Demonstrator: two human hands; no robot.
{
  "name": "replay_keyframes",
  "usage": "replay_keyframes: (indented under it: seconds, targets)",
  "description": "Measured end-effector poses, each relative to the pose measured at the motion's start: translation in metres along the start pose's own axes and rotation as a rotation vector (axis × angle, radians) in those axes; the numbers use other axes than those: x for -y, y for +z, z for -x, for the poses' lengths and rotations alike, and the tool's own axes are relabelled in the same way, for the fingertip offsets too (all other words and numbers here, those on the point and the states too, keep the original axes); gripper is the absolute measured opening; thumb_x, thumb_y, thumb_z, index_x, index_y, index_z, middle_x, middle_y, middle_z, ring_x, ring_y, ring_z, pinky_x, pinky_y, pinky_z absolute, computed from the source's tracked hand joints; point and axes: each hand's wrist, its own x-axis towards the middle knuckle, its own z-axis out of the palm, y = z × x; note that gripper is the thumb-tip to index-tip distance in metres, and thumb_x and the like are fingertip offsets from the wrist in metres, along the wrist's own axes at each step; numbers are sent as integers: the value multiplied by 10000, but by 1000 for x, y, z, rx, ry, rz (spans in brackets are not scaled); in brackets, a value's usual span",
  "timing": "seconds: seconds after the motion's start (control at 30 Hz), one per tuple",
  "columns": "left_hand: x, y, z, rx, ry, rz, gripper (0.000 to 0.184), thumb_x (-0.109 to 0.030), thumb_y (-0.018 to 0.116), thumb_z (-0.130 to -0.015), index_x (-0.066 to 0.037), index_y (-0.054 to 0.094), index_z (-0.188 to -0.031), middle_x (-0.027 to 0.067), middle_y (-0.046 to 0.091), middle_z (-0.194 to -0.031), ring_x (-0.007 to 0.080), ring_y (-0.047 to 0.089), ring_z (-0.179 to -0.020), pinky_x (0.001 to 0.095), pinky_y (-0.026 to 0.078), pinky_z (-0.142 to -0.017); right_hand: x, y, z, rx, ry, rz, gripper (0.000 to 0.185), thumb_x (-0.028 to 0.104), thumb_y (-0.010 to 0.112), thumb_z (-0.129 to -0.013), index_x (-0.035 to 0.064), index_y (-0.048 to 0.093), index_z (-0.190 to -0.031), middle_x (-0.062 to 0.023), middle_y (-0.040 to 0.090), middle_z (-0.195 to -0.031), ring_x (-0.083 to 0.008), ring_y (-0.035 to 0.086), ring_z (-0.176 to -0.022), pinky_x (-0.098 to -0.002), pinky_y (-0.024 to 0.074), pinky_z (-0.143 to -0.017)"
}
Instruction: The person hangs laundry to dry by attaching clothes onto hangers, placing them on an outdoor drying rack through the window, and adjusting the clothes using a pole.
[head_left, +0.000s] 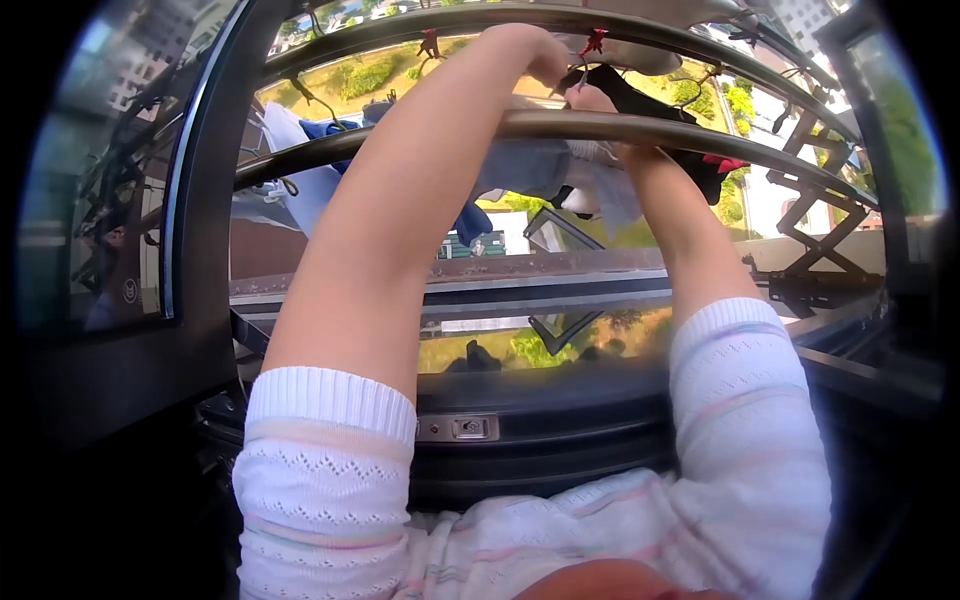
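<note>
So both arms are out past a dark, smooth window frame (200, 150), up at a pair of shiny, rounded metal rails. The black garment (635, 95) hangs between the front rail (560, 125) and the back rail (400, 32), soft and bunchy, right by a thin hanger (584, 72) with a red clip (594, 40) above it.

Left hand (540, 52) is bent down at the wrist next to the hanger, fingers curled; I can't tell if it's got hold of anything. Right hand (592, 100) looks mostly closed at the black garment's edge, but its grip is too hidden to call.

Room-wise it's snug: left forearm crosses over the front rail, right one goes behind it, metal just about at the wrist. Limp pale cloth (525, 168) fills part of the gap between the arms. Lower down it's more open, above the flat, hard-edged sill (550, 268). Off right, the zigzag scissor bracket (822, 235) sits well apart from the right arm.
</note>
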Motion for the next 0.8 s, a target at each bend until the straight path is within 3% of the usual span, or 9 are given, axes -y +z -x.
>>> replay_keyframes:
  seconds: [0.07,0.17,0.2,0.23,0.47,0.63,0.67,0.73,0.8]
  targets:
    - [-5,-1,-8,54,35,5,441,-142,497,-745,4,472,-1160,161,558,-1074,282,591,-842,441,523,-577,3,4,-2,6,66,-81,369,295,456,-829,-48,592,-836,-269,581,-858,-397,566,-836,-464,424,-718]
    - [-3,9,-26,66,24,65,613,-133,490,-757,-108,282,-1333,156,544,-1109,258,590,-873,422,531,-588,11,-13,7,93,162,-111,353,297,494,-823,-38,603,-800,-259,582,-806,-396,575,-787,-450,437,-677]
    - [0,10,-26,52,20,100,658,-130,488,-760,-136,231,-1366,152,541,-1120,253,590,-877,421,532,-588,9,-20,14,99,-79,148,318,274,478,-835,-11,613,-795,-245,581,-786,-371,588,-768,-444,445,-658]
    - [3,12,-26,64,0,154,751,-113,476,-763,-210,93,-1401,141,533,-1140,245,588,-892,424,530,-588,11,-24,17,89,-101,194,312,267,473,-835,-10,610,-796,-241,581,-785,-366,589,-769,-442,446,-658]
    - [12,18,-14,36,-69,253,720,-40,431,-727,-200,206,-1391,146,560,-1107,228,605,-721,394,496,-538,11,-43,61,100,-90,77,269,216,435,-832,-2,591,-806,-214,585,-782,-335,596,-777,-424,450,-658]
    - [23,35,-57,-170,72,125,657,8,386,-705,-67,288,-1350,172,546,-1142,271,597,-871,381,506,-646,61,-65,102,185,-129,263,244,179,409,-831,3,577,-813,-196,587,-780,-312,602,-782,-412,453,-658]
    - [48,53,-123,-153,142,71,627,21,381,-714,-55,314,-1333,169,514,-1198,287,594,-899,388,507,-669,89,-69,106,321,34,490,246,154,432,-807,22,576,-956,-179,601,-916,-302,586,-895,-387,462,-752]
    - [37,43,-87,-299,128,158,510,-11,423,-741,-60,449,-1248,161,572,-1115,273,603,-888,364,497,-702,102,-55,107,805,-190,818,307,168,469,-775,45,575,-1036,-173,596,-992,-316,569,-942,-369,449,-828]
    - [31,36,-59,-381,126,219,460,-40,445,-744,-55,477,-1203,152,583,-1077,266,605,-858,362,501,-686,137,-54,128,992,-301,874,334,187,501,-749,29,595,-1027,-181,587,-1031,-320,557,-972,-372,438,-850]
